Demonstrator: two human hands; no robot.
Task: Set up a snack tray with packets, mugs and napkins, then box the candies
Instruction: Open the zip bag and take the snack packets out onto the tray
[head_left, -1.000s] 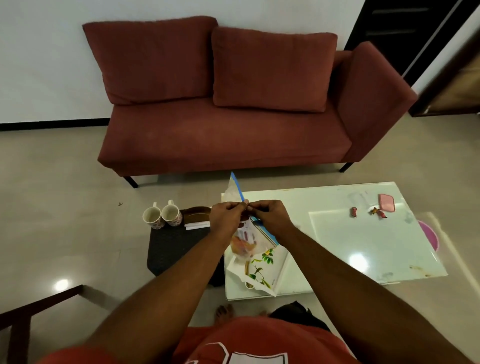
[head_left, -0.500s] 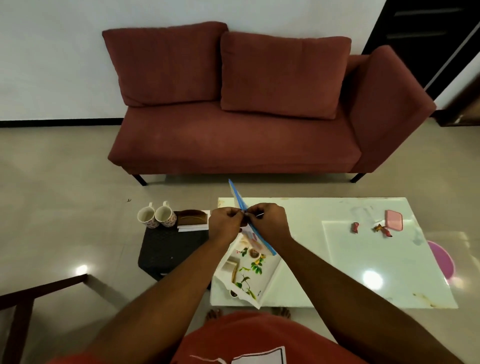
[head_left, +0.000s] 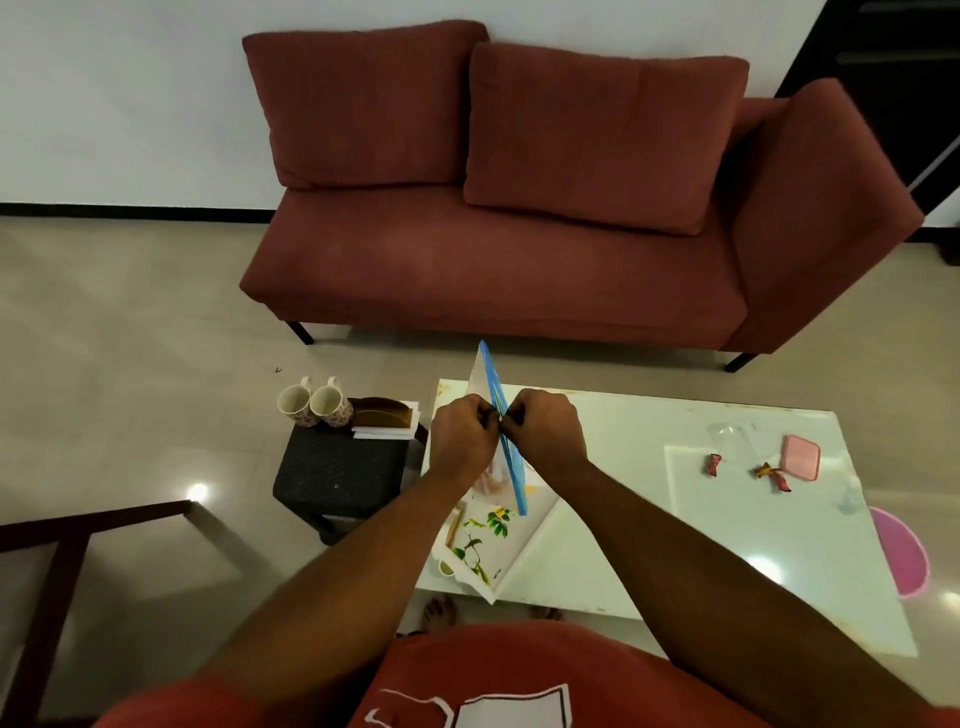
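The zip-seal bag (head_left: 511, 470) hangs above the floral tray (head_left: 483, 551) on the desk (head_left: 623, 545), its blue strip pinched between fingers of my left hand (head_left: 462, 441) and right hand (head_left: 545, 436). Packet step, I judge; next, part the seal evenly.

Desk (head_left: 649, 519): white. On it: tray (head_left: 488, 540), white, green-leaf print; box (head_left: 801, 457), pink; candies (head_left: 715, 464), red. Above it: bag (head_left: 491, 376), blue-edged. Left of desk: mugs (head_left: 330, 404), floral. Behind: sofa (head_left: 493, 260), maroon.

No legible txt on my feed. Tiny dark mark by the near corner of the floral tray (head_left: 511, 540), maybe a brand, too small to read. Shirt (head_left: 519, 660) print at near edge: white shapes only, no letters.
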